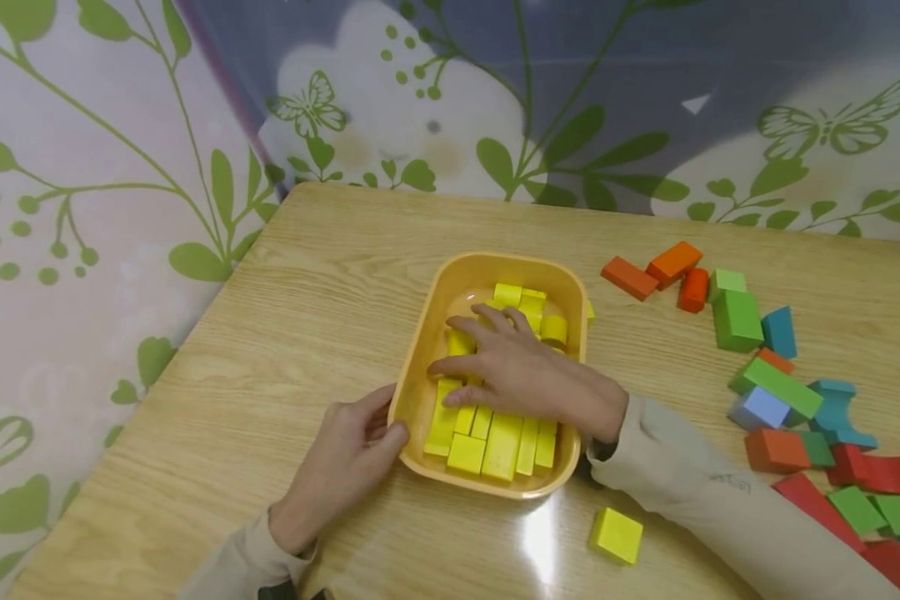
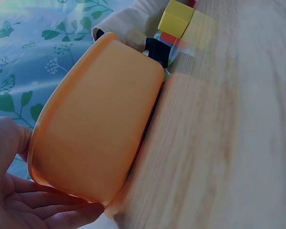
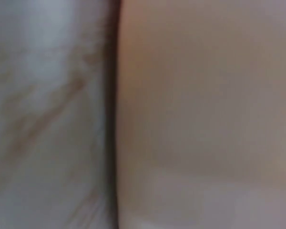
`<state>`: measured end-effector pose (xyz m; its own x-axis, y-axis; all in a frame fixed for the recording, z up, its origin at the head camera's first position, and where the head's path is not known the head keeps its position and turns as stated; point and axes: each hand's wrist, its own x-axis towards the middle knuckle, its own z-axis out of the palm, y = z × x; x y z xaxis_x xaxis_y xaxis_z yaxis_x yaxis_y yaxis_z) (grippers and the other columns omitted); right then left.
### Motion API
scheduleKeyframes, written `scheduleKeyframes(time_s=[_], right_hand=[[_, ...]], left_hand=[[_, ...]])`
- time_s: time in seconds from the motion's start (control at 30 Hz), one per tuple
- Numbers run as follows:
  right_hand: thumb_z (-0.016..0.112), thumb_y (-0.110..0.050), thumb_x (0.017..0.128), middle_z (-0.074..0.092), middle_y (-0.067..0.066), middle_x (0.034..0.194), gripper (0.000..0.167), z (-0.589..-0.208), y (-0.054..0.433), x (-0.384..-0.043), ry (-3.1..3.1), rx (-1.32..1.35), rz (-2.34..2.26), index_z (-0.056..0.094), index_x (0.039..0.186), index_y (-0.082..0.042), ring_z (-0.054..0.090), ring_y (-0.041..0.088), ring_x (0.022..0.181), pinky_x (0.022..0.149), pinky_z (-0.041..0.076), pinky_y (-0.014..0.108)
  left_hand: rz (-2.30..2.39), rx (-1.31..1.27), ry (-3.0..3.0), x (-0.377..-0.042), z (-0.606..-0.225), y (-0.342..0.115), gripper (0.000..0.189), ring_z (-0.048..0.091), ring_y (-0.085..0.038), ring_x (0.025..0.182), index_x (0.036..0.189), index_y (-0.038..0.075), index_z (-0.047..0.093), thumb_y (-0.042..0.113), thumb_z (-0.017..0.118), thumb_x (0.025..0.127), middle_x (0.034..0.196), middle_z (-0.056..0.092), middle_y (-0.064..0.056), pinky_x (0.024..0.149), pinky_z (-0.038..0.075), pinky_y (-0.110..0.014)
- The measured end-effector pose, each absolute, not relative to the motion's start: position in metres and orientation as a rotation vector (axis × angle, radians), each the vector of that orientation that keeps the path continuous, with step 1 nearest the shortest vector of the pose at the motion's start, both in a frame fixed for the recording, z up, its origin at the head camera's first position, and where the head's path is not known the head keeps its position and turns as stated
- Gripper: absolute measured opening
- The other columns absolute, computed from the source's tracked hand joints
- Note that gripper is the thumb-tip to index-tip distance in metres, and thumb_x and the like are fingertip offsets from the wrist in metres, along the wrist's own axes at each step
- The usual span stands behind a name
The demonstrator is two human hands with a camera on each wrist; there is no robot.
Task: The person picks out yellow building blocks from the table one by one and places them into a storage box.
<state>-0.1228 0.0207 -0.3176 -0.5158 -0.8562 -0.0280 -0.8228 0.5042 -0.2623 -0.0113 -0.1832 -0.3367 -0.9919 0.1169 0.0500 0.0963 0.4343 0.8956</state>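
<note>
An orange-yellow plastic bin (image 1: pixel 417 400) stands on the table, with several yellow blocks (image 1: pixel 504 447) inside. My left hand (image 1: pixel 348 467) holds its near left corner, thumb over the rim. In the left wrist view the fingers (image 2: pixel 62 214) lie against the outside of the bin (image 2: pixel 100 119). Reaching over the right wall, my right hand (image 1: pixel 513 367) has its fingers spread on the yellow blocks in the middle; it hides some of them. The right wrist view is blurred, filled mostly by a close beige surface (image 3: pixel 205 105).
One yellow block (image 1: pixel 617 536) lies on the table (image 1: pixel 270 317) at the bin's near right. Another yellow piece (image 1: pixel 590 312) peeks out beside its right wall. Red, orange, green and blue blocks (image 1: pixel 776 387) are strewn along the right. A patterned wall (image 1: pixel 435 100) borders the table's far edge.
</note>
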Motion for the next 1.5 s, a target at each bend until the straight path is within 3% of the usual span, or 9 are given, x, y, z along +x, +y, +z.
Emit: scheduleKeyframes(time_s=[0.33,0.7,0.87,1.0,1.1,1.2,1.27,1.4,1.5], right_hand=[[0.049,-0.055,0.092,0.039,0.016,0.148,0.046,-0.317,0.022,-0.121,2.613,-1.498,-0.261,0.063,0.13,-0.032,0.032,0.042,0.133,0.107,0.024,0.061],[0.047,-0.054,0.094,0.04,0.014,0.148,0.054,-0.317,0.025,-0.117,2.595,-1.51,-0.281,0.053,0.139,-0.026,0.033,0.037,0.134,0.109,0.023,0.061],[0.056,-0.038,0.096,0.05,0.013,0.139,0.045,-0.302,0.041,-0.116,2.706,-1.508,-0.47,0.056,0.136,-0.016,0.042,0.033,0.13,0.11,0.029,0.055],[0.07,-0.01,0.087,0.064,0.007,0.113,0.028,-0.287,0.069,-0.104,2.849,-1.548,-0.748,0.065,0.114,-0.008,0.059,0.022,0.103,0.091,0.051,0.039],[0.074,-0.002,0.081,0.064,-0.001,0.094,0.022,-0.285,0.093,-0.089,2.912,-1.528,-0.842,0.066,0.1,-0.009,0.06,0.011,0.084,0.072,0.056,0.028],[0.069,-0.017,0.089,0.063,-0.008,0.086,0.008,-0.291,0.115,-0.072,2.948,-1.5,-0.847,0.065,0.093,-0.013,0.056,0.002,0.075,0.061,0.054,0.02],[0.061,-0.029,0.094,0.061,-0.013,0.083,0.013,-0.299,0.127,-0.061,2.954,-1.489,-0.852,0.063,0.09,-0.017,0.052,-0.002,0.071,0.057,0.05,0.014],[0.06,-0.038,0.094,0.054,-0.023,0.081,0.012,-0.314,0.145,-0.039,2.888,-1.372,-0.763,0.06,0.088,-0.028,0.046,-0.007,0.067,0.054,0.044,0.01],[0.064,-0.046,0.088,0.055,-0.025,0.088,0.017,-0.322,0.154,-0.025,2.723,-1.212,-0.609,0.061,0.097,-0.031,0.047,-0.007,0.071,0.059,0.05,0.015]], left_hand=[[1.646,0.207,2.652,-0.012,-0.337,-0.183,0.044,0.065,-0.025,0.105,0.128,-0.008,0.055,-0.006,0.05,0.084,0.118,0.063,-0.024,0.078,0.057,-0.026],[1.662,0.205,2.642,-0.011,-0.338,-0.184,0.043,0.065,-0.025,0.104,0.128,-0.008,0.055,-0.006,0.05,0.085,0.117,0.064,-0.024,0.077,0.057,-0.026],[1.671,0.201,2.644,-0.01,-0.339,-0.184,0.044,0.064,-0.026,0.106,0.129,-0.008,0.055,-0.006,0.05,0.085,0.119,0.063,-0.025,0.078,0.057,-0.027],[1.666,0.193,2.655,-0.009,-0.338,-0.184,0.044,0.064,-0.026,0.107,0.129,-0.008,0.055,-0.006,0.05,0.085,0.121,0.062,-0.025,0.078,0.057,-0.027],[1.653,0.202,2.667,-0.008,-0.336,-0.184,0.044,0.063,-0.026,0.108,0.129,-0.007,0.055,-0.006,0.05,0.086,0.122,0.061,-0.024,0.079,0.057,-0.027],[1.646,0.218,2.666,-0.009,-0.335,-0.184,0.044,0.062,-0.027,0.11,0.13,-0.006,0.055,-0.005,0.05,0.086,0.124,0.06,-0.024,0.08,0.057,-0.027],[1.648,0.221,2.659,-0.009,-0.335,-0.184,0.044,0.062,-0.027,0.111,0.131,-0.007,0.054,-0.005,0.05,0.086,0.125,0.059,-0.025,0.081,0.056,-0.027],[1.656,0.215,2.652,-0.01,-0.336,-0.183,0.045,0.062,-0.027,0.111,0.131,-0.006,0.053,-0.005,0.05,0.087,0.126,0.059,-0.025,0.081,0.056,-0.027],[1.667,0.208,2.649,-0.01,-0.337,-0.182,0.045,0.062,-0.027,0.11,0.131,-0.006,0.054,-0.005,0.05,0.087,0.125,0.06,-0.024,0.08,0.057,-0.027]])
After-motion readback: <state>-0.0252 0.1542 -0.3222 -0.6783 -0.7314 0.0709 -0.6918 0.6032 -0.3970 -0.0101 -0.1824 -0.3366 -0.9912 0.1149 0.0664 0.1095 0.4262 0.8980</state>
